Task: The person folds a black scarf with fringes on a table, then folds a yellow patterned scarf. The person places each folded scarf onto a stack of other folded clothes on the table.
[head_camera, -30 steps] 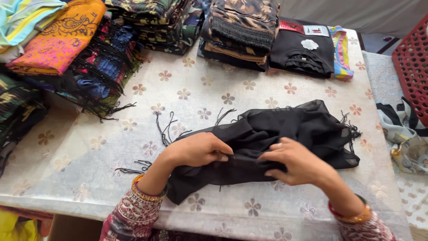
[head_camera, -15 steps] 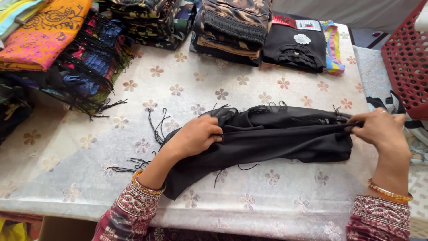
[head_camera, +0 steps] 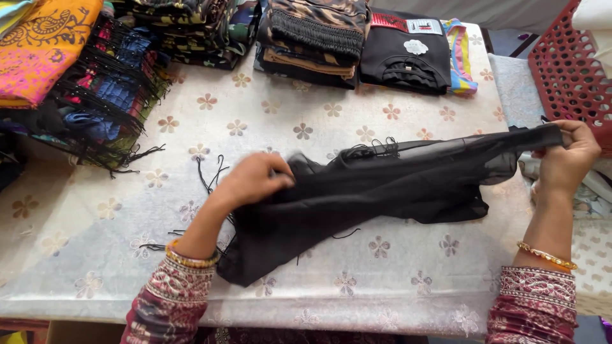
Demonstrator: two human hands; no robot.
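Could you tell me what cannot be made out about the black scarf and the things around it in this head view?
- Black scarf: its folds hide the layers and the cloth under it; its full shape is unclear.
- Left hand: its fingertips are buried in the scarf.
- Right hand: the grip point is blurred.
- Red basket: cut off by the right edge; contents unseen.
- Orange cloth: cut off by the left edge.

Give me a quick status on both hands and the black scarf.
Left hand gripping black scarf near its fringed end. Right hand pinching the far end, lifted off the table. Nothing in the way.
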